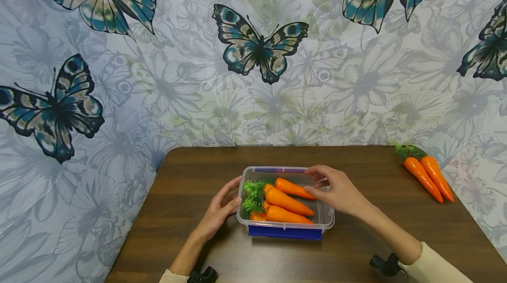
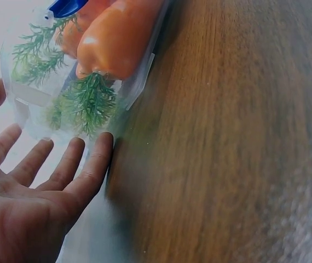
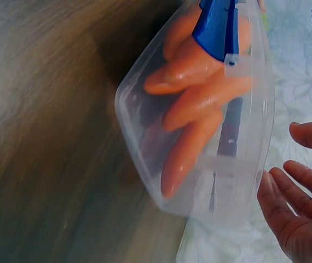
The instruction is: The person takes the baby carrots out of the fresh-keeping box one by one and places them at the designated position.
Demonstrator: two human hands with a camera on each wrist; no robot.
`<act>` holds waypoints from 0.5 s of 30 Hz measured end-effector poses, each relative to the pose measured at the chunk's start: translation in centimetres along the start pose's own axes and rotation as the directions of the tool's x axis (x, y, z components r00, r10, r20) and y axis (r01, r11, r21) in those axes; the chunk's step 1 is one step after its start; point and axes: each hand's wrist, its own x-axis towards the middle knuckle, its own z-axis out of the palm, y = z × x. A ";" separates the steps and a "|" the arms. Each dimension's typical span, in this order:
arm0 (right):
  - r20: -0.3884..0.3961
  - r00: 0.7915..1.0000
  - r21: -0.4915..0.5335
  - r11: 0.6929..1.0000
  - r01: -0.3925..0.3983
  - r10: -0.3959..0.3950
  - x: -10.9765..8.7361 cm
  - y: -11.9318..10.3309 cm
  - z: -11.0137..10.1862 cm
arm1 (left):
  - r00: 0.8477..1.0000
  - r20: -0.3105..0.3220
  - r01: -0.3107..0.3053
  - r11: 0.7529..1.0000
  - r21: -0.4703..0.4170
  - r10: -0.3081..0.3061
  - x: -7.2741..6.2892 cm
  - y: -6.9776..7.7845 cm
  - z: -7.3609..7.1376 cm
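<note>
Pale sleeves (image 1: 433,265) come in at the bottom edge, with black wrist cameras (image 1: 386,265) strapped just ahead of them. Between the two forearms lies the brown wooden surface (image 1: 348,248), its far edge meeting a cloth (image 1: 178,115) printed with grey flowers and large blue-and-cream butterflies (image 1: 261,49). Two loose carrots (image 1: 429,179) rest at the far right corner of the surface, well apart from everything else, their greens (image 1: 409,151) pointing away. Near the middle sits the tub (image 1: 325,220), with the hands at its two ends. Left hand (image 1: 222,206): fingers spread and gently bent, tips against the outer end wall, gripping nothing. Right hand (image 1: 336,190): fingers loosely curved and parted at the far right corner, covering part of the rim, thumb reaching inward near a carrot tip; it has no visible hold on anything. The tub is clear, rectangular and open-topped, with a blue latch (image 1: 285,232) hanging along its near side and another strip of blue at the far side. Several smooth, glossy orange carrots (image 1: 289,201) lie inside, tapering to the right, and feathery green tops (image 1: 253,195) bunch at the left end, hiding some of the orange.
</note>
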 end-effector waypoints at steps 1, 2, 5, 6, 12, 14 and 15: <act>0.016 1.000 0.011 1.000 -0.003 0.003 0.1 -0.1 0.2 | 1.000 0.001 -0.002 1.000 -0.002 0.002 0.0 0.0 0.0; 0.032 0.999 0.024 1.000 -0.006 0.006 0.2 -0.3 0.4 | 1.000 0.002 -0.003 1.000 -0.003 0.003 0.0 0.0 0.0; 0.084 0.996 0.055 0.998 -0.026 0.021 0.5 -0.6 0.9 | 1.000 0.006 -0.006 1.000 -0.006 0.006 0.0 0.0 0.0; 0.103 0.994 0.061 0.998 -0.034 0.027 0.7 -0.7 1.0 | 1.000 0.007 -0.008 1.000 -0.008 0.008 -0.1 0.0 0.0; 0.226 0.972 0.090 0.993 -0.078 0.056 1.5 -1.5 1.7 | 1.000 0.007 -0.012 1.000 -0.007 0.012 -0.1 0.0 0.0; 0.269 0.961 0.091 0.992 -0.084 0.057 1.7 -1.6 2.0 | 1.000 0.007 -0.008 1.000 -0.004 0.008 -0.2 0.0 -0.1; 0.287 0.956 0.091 0.992 -0.085 0.055 1.8 -1.7 2.1 | 1.000 0.007 -0.006 1.000 -0.003 0.006 -0.2 0.0 -0.1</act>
